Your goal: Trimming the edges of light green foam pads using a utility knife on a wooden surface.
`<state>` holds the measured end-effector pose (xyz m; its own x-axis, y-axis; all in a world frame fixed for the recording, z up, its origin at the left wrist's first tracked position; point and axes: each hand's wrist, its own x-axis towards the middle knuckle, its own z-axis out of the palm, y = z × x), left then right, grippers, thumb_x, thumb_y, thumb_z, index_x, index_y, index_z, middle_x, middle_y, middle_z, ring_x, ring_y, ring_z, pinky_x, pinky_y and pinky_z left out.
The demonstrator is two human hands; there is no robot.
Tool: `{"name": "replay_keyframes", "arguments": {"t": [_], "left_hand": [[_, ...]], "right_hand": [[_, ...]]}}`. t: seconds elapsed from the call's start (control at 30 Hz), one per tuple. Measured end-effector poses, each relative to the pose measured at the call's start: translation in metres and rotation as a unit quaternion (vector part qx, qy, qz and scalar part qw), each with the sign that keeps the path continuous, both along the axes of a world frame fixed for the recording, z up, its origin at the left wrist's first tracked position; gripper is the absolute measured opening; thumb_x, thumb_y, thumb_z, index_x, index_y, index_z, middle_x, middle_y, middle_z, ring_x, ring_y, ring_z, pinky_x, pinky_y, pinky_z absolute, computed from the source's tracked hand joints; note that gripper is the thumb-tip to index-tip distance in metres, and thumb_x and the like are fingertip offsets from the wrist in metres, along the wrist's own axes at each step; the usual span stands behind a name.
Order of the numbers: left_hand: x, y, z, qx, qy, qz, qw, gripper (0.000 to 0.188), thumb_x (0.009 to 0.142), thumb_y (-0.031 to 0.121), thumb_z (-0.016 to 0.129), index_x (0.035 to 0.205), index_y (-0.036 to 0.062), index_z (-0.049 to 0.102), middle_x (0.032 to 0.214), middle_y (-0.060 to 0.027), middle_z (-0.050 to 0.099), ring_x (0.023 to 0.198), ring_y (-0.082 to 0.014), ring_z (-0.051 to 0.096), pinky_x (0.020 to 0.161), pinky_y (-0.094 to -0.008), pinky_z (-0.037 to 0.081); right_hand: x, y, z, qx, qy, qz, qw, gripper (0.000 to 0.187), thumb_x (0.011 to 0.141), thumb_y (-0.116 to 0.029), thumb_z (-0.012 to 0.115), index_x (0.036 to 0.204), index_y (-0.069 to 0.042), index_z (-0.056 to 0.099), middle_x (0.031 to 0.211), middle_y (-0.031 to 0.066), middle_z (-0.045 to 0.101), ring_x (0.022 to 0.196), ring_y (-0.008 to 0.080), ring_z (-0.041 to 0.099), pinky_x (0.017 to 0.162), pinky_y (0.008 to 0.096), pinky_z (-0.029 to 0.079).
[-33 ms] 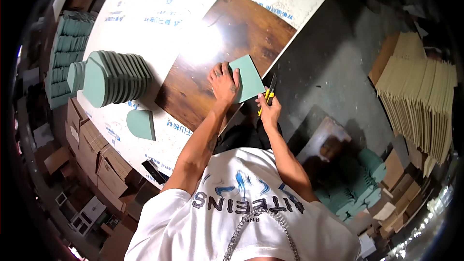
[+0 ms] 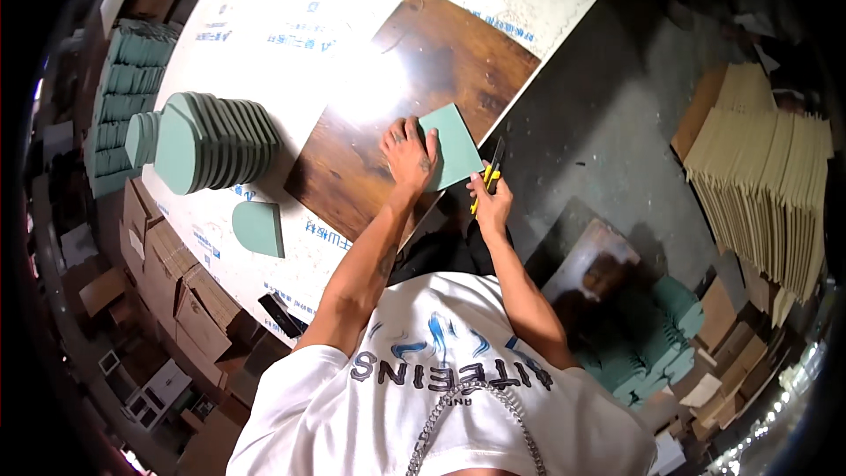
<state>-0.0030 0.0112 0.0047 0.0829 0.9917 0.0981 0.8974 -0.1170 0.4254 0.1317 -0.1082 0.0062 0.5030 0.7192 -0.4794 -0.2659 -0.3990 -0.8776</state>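
A pale green flat panel with a straight right edge lies on the dark brown wooden board, by the table's edge. My left hand rests palm down over its left side, fingers spread and thumb on the panel; the palm hides part of it. Just off the panel's near right corner, my right hand is closed around a yellow and black utility knife. The knife points up and away, and my thumb is close to or touching the corner.
On the white table, a stack of green rounded panels stands left, with one loose green piece nearer me. A black object lies at the near edge. Stacked tan sheets and green pieces are at right.
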Motion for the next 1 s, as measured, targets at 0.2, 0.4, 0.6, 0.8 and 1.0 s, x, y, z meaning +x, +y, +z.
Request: {"name": "replay_keyframes", "arguments": {"t": [0.2,0.4,0.6,0.8,1.0], "left_hand": [[0.002,-0.003,-0.001,0.031,0.018,-0.025,0.999,0.054,0.097,0.039,0.062,0.135,0.001,0.054,0.135,-0.0215,0.053,0.127,-0.0414,0.046,0.109,-0.0542,0.033],[0.002,0.001,-0.002,0.031,0.034,-0.006,0.999,0.049,0.102,0.038,0.057,0.135,0.0018,0.055,0.136,-0.0222,0.053,0.13,-0.0401,0.044,0.11,-0.0546,0.031],[0.007,0.002,-0.003,0.038,0.038,-0.006,0.999,0.047,0.102,0.036,0.056,0.134,0.0012,0.054,0.134,-0.0201,0.053,0.13,-0.0379,0.044,0.111,-0.0533,0.03],[0.003,-0.002,-0.003,-0.009,0.023,0.001,1.0,0.051,0.105,0.041,0.051,0.137,0.0025,0.054,0.14,-0.0228,0.051,0.135,-0.04,0.04,0.114,-0.0558,0.027],[0.003,0.001,-0.007,-0.033,0.029,-0.003,0.999,0.051,0.105,0.041,0.05,0.14,0.0036,0.052,0.143,-0.0222,0.047,0.137,-0.0392,0.037,0.114,-0.0564,0.026]], "right_hand": [[0.014,0.006,-0.014,0.033,-0.034,0.024,0.999,0.03,0.094,-0.018,0.077,0.118,0.0,0.072,0.079,0.0047,0.072,0.067,0.01,0.063,0.064,0.0278,0.051],[0.009,0.004,-0.028,-0.017,-0.288,0.036,0.957,0.03,0.092,-0.025,0.08,0.105,0.002,0.072,0.086,0.0098,0.076,0.076,0.017,0.07,0.073,0.0323,0.055],[0.03,0.008,-0.022,0.059,-0.056,0.055,0.995,0.031,0.091,-0.018,0.081,0.115,-0.001,0.07,0.085,0.0026,0.069,0.075,0.0104,0.068,0.069,0.0275,0.053],[0.029,0.001,-0.019,0.042,-0.007,0.081,0.996,0.035,0.093,-0.016,0.078,0.125,-0.003,0.072,0.087,0.0021,0.072,0.076,0.0068,0.066,0.068,0.025,0.052],[0.024,0.001,-0.023,0.065,-0.075,0.022,0.995,0.029,0.094,-0.019,0.078,0.115,0.0,0.075,0.086,0.0012,0.073,0.075,0.0088,0.067,0.07,0.0277,0.054]]}}
